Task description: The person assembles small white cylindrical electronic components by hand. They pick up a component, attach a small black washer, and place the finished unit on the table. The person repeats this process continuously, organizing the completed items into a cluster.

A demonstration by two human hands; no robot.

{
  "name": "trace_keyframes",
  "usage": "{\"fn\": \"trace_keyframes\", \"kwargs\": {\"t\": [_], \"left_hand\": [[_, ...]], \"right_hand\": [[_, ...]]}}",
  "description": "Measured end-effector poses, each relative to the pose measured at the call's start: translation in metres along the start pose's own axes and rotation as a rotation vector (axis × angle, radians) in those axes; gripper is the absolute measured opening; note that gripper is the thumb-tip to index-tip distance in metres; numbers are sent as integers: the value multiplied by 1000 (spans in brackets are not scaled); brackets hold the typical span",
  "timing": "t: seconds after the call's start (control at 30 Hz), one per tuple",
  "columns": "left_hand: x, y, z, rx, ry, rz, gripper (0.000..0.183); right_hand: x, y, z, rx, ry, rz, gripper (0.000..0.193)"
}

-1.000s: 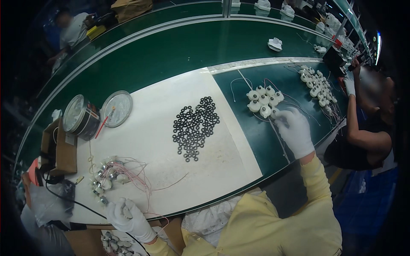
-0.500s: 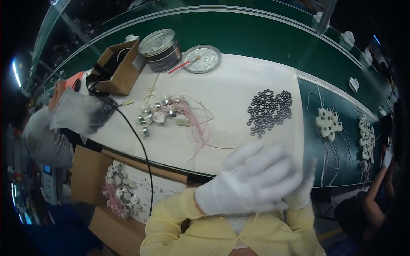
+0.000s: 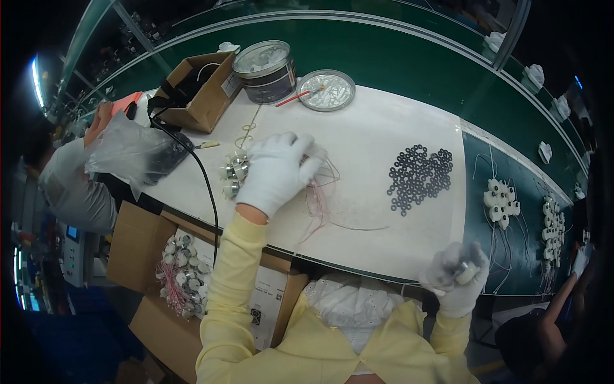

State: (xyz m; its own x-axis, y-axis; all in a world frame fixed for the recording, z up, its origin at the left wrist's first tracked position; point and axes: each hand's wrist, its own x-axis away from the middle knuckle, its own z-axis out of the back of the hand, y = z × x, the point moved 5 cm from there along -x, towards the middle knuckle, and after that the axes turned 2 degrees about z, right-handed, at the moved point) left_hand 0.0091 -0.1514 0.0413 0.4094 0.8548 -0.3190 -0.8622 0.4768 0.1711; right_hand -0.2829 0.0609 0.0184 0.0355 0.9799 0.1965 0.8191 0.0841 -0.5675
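My left hand (image 3: pixel 275 169), in a white glove, reaches over a pile of small motors (image 3: pixel 235 168) with white caps and silver bodies. Its fingers bend down among them, thumb near the forefinger; what lies between them is hidden. Pink wires (image 3: pixel 316 201) trail from the pile beside the thumb. My right hand (image 3: pixel 455 281), gloved with darkened fingertips, is at the table's front right edge. It is closed on a small motor (image 3: pixel 467 273), silver and white, partly blurred. Many black rings (image 3: pixel 419 179) lie spread on the white table, beyond that hand.
A tin (image 3: pixel 265 73), a round lid (image 3: pixel 327 89) with a red-handled brush, and a cardboard box (image 3: pixel 195 93) stand at the back. Motors (image 3: pixel 501 201) with wires lie on the green surface at right. An open carton (image 3: pixel 137 256) holds more motors. A co-worker's sleeve (image 3: pixel 77 182) is at left.
My two hands were together at the front edge. The left has moved away to the motor pile, while the right has stayed near the edge, now with a motor showing in it.
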Motion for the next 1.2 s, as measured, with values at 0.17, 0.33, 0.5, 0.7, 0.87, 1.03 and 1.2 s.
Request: {"fn": "trace_keyframes", "kwargs": {"t": [0.17, 0.33, 0.5, 0.7, 0.87, 1.03, 1.2], "left_hand": [[26, 48, 14, 63, -12, -105, 40], [44, 34, 41, 113, 262, -95, 47], [51, -48, 21, -161, 254, 192, 48], [30, -92, -1, 545, 314, 185, 47], [32, -120, 11, 612, 440, 402, 38], [33, -113, 27, 93, 301, 354, 33], [37, -86, 51, -101, 334, 216, 32]], "right_hand": [[3, -26, 3, 17, -366, 46, 68], [3, -28, -16, -203, 33, 159, 75], [5, -30, 8, -315, -98, 141, 73], [2, -38, 20, -167, -429, 190, 63], [10, -49, 24, -144, -236, 305, 54], [11, -55, 43, -189, -205, 309, 49], [4, -50, 56, -209, -192, 302, 49]]}}
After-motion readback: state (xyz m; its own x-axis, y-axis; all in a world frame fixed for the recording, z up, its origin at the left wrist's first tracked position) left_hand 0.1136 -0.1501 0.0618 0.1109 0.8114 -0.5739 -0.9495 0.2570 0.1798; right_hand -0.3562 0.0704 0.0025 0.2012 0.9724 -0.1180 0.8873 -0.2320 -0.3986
